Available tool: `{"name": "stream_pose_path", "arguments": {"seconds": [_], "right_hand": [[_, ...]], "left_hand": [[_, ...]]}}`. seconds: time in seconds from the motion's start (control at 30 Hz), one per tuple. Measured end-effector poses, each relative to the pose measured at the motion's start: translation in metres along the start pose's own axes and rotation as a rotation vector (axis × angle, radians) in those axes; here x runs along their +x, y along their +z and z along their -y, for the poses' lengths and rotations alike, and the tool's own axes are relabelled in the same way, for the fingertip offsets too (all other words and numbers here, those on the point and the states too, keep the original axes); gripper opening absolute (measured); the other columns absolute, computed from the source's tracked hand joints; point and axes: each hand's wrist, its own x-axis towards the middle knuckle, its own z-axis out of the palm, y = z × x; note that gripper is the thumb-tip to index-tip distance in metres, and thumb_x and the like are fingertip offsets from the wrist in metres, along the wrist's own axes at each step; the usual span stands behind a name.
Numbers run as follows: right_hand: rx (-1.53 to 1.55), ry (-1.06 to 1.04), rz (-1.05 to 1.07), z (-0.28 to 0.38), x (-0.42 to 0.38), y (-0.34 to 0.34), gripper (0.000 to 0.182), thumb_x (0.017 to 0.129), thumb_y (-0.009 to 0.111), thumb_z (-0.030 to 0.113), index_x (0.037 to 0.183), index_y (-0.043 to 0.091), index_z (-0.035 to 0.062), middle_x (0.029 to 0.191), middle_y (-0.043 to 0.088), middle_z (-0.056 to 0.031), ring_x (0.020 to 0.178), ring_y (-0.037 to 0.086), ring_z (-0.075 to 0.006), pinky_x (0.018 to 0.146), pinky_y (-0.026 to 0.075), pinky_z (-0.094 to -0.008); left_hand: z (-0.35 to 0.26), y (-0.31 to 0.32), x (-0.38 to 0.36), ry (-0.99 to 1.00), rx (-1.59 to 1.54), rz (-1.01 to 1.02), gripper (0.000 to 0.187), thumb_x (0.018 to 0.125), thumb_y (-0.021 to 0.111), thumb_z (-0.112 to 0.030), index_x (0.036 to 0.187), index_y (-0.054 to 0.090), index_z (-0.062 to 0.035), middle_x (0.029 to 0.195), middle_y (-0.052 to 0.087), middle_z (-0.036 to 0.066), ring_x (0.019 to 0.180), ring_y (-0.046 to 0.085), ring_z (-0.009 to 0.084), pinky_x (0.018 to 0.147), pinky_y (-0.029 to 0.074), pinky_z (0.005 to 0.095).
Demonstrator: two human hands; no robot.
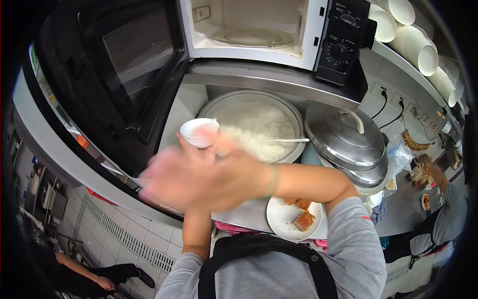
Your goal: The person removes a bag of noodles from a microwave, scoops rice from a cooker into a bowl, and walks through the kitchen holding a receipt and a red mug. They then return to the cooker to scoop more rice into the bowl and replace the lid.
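A small white bowl [191,138] is held up by my left hand [207,152], whose fingers wrap its underside at the near left edge of a big pot [297,117] of white rice [264,122]. Across my left wrist sweeps my right hand [191,182], smeared by motion, so its fingers cannot be read and anything in it is hidden. In the rice lies a white utensil, its handle [296,140] resting over the pot's right rim. A white plate [279,226] with several orange-brown food pieces [303,219] sits under my right forearm.
Above the pot, a microwave [318,30] stands with its door [114,65] swung wide to the left. Right of the rice is a metal-lidded pot [343,132]. Stacked paper bowls [413,47] fill the upper shelf. Other people [99,279] are at lower left and far right.
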Motion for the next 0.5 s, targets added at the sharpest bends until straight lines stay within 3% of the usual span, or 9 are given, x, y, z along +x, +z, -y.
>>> {"name": "stream_pose_path", "arguments": {"seconds": [0.03,0.1,0.17,0.2,0.27,0.37,0.43,0.47,0.5], "right_hand": [[-0.027,-0.125,-0.150,0.002,0.029,0.012,0.035,0.072,0.056,0.020,0.105,0.062,0.0096,0.107,0.059,-0.0040,0.115,0.046,-0.0196,0.103,0.033,-0.0508],[-0.062,-0.257,-0.303,0.000,0.061,0.029,0.034,0.070,0.053,0.020,0.098,0.063,0.0047,0.106,0.059,-0.0083,0.120,0.042,-0.0220,0.104,0.033,-0.0541],[-0.083,-0.168,0.038,-0.004,0.071,0.036,0.026,0.073,0.057,0.022,0.092,0.069,0.0089,0.106,0.060,-0.0045,0.116,0.046,-0.0151,0.109,0.025,-0.0517],[-0.086,-0.166,0.039,-0.009,0.068,0.038,0.026,0.073,0.057,0.022,0.092,0.069,0.0089,0.106,0.060,-0.0045,0.116,0.046,-0.0151,0.109,0.025,-0.0517],[-0.131,-0.250,-0.114,-0.016,0.058,0.045,0.020,0.064,0.054,0.023,0.068,0.065,0.0066,0.092,0.062,-0.0064,0.119,0.043,-0.0224,0.107,0.027,-0.0570],[-0.158,-0.157,-0.175,-0.028,0.021,0.012,0.019,0.066,0.058,0.025,0.066,0.063,0.0066,0.084,0.061,-0.0043,0.117,0.046,-0.0216,0.107,0.021,-0.0618],[-0.094,-0.085,-0.104,-0.042,-0.010,-0.024,0.016,0.072,0.059,0.024,0.063,0.061,0.0101,0.082,0.060,-0.0026,0.115,0.050,-0.0201,0.106,0.012,-0.0681],[-0.158,0.001,-0.088,-0.046,-0.028,-0.034,0.014,0.073,0.059,0.023,0.064,0.060,0.0123,0.084,0.061,-0.0013,0.114,0.051,-0.0199,0.104,0.009,-0.0700],[-0.221,0.086,-0.071,-0.050,-0.045,-0.042,0.012,0.074,0.060,0.022,0.064,0.060,0.0145,0.085,0.061,0.0000,0.114,0.052,-0.0197,0.103,0.006,-0.0720]], "left_hand": [[0.001,0.007,-0.004,-0.018,-0.012,-0.095,0.070,0.087,0.037,-0.063,0.133,0.034,-0.0101,0.133,0.039,0.019,0.118,0.042,0.0412,0.091,0.045,0.0521],[0.004,0.012,-0.016,0.003,0.004,0.034,0.070,0.086,0.044,-0.060,0.134,0.033,-0.0105,0.134,0.038,0.018,0.118,0.041,0.0424,0.092,0.044,0.0531],[0.003,0.001,-0.022,-0.255,-0.187,0.058,0.070,0.085,0.047,-0.059,0.133,0.033,-0.0104,0.135,0.037,0.017,0.119,0.041,0.0410,0.093,0.043,0.0542],[0.005,-0.008,-0.028,-0.258,-0.186,0.059,0.070,0.085,0.047,-0.059,0.133,0.033,-0.0104,0.135,0.037,0.017,0.119,0.041,0.0410,0.093,0.043,0.0542],[0.013,-0.032,-0.037,-0.077,-0.028,0.132,0.062,0.088,0.046,-0.052,0.133,0.034,-0.0102,0.133,0.040,0.015,0.118,0.043,0.0357,0.098,0.040,0.0531],[0.010,-0.044,-0.060,0.068,0.237,0.273,0.052,0.093,0.042,-0.044,0.133,0.035,-0.0114,0.131,0.043,0.012,0.119,0.045,0.0300,0.101,0.039,0.0502],[0.001,-0.032,-0.087,-0.040,-0.090,0.190,0.064,0.091,0.028,-0.059,0.130,0.039,-0.0092,0.124,0.051,0.010,0.111,0.053,0.0244,0.083,0.052,0.0373],[-0.002,-0.034,-0.090,-0.073,0.090,0.024,0.069,0.088,0.029,-0.065,0.130,0.040,-0.0114,0.122,0.052,0.012,0.106,0.056,0.0303,0.075,0.054,0.0447],[-0.005,-0.038,-0.087,-0.075,0.085,0.019,0.069,0.088,0.029,-0.065,0.130,0.040,-0.0114,0.122,0.052,0.012,0.106,0.056,0.0303,0.075,0.054,0.0447]]}}
